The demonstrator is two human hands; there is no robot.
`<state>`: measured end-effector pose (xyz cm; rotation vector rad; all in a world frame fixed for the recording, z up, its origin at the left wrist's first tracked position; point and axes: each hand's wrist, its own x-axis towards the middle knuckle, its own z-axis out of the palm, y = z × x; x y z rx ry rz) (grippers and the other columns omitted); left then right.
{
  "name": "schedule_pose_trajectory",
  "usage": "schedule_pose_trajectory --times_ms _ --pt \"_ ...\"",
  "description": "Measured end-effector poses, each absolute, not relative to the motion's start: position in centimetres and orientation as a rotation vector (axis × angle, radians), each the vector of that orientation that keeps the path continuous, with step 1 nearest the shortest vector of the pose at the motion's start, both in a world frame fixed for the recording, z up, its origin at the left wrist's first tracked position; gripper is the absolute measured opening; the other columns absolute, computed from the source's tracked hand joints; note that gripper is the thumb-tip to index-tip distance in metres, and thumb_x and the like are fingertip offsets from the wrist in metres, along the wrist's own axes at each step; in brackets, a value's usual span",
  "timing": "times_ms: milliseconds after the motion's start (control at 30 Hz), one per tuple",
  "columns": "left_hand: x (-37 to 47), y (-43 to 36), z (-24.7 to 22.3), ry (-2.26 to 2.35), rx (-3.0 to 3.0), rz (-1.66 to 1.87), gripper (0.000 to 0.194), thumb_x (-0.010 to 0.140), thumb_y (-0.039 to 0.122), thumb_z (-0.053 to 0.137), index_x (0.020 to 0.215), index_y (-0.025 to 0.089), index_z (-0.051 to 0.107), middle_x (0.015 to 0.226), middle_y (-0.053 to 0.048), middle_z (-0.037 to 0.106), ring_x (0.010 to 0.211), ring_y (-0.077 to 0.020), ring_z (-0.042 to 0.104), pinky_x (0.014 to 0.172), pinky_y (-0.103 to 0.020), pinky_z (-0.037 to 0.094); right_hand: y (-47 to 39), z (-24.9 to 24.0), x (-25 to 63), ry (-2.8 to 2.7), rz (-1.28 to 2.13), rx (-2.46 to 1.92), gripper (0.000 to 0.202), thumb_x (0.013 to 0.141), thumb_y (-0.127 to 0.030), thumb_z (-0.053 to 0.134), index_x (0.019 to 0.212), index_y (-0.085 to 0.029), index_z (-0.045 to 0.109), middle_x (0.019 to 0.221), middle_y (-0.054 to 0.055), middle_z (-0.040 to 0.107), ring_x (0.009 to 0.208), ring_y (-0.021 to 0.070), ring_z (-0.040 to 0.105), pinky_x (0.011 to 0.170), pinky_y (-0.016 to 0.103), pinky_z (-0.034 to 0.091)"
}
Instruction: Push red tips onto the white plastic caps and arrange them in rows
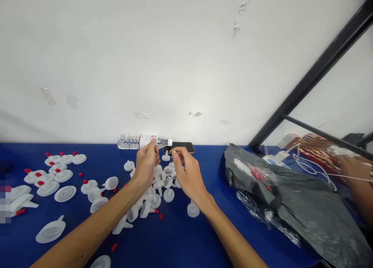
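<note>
My left hand is raised over a heap of white plastic nozzle caps, thumb and forefinger pinched together. Whatever lies in that pinch is too small or hidden to make out. Opposite it, my right hand curls its fingers, thumb tip close to the forefinger; what it holds, if anything, does not show. Between the two hands a single white nozzle cap appears, spout up, in front of a dark phone. Small red tips lie loose around the heap.
A clear water bottle lies along the wall. To the left are several white caps with red tips. A grey plastic bag covers the right side, near white cables and a black metal frame. Another person's hand is at far right.
</note>
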<state>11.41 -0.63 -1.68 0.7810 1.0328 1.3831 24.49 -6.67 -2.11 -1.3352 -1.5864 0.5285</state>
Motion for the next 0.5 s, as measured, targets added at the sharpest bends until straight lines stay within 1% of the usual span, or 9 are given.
schedule_pose_trajectory --times_ms 133,300,400,500 --pt "11.2 -0.7 -1.3 0.99 0.848 1.368 0.041 0.084 0.042 0.07 0.056 0.022 0.048 0.051 0.009 0.029 0.044 -0.0075 0.028 0.045 -0.023 0.027 -6.6 -2.0 24.7 -1.584 0.501 -1.337 0.029 0.113 -0.035 0.04 0.11 -0.024 0.067 0.109 0.003 0.076 0.102 0.0211 0.071 0.089 0.033 0.048" --pt "10.8 -0.5 -1.2 0.964 0.932 1.313 0.026 0.073 0.039 0.064 0.055 0.02 0.058 0.051 0.003 0.044 0.047 -0.011 0.041 0.049 -0.025 0.036 -6.7 -1.9 24.7 -1.574 0.483 -1.315 0.033 0.113 -0.033 0.038 0.109 -0.024 0.07 0.107 0.003 0.076 0.102 0.0205 0.07 0.09 0.032 0.046" --pt "10.6 -0.4 -1.0 0.959 1.004 1.288 0.024 0.069 0.04 0.063 0.057 0.019 0.064 0.054 -0.001 0.053 0.054 -0.0145 0.053 0.057 -0.026 0.045 -6.7 -1.8 24.9 -1.549 0.483 -1.312 0.036 0.114 -0.034 0.038 0.107 -0.024 0.071 0.105 0.003 0.076 0.1 0.0202 0.07 0.088 0.031 0.046" --pt "10.4 -0.5 -0.4 0.939 1.081 1.266 0.027 0.069 0.043 0.062 0.058 0.019 0.067 0.056 -0.002 0.057 0.062 -0.0185 0.062 0.068 -0.029 0.05 -6.6 -1.7 25.1 -1.524 0.478 -1.31 0.037 0.114 -0.036 0.038 0.106 -0.024 0.072 0.104 0.003 0.077 0.098 0.0203 0.071 0.086 0.03 0.047"
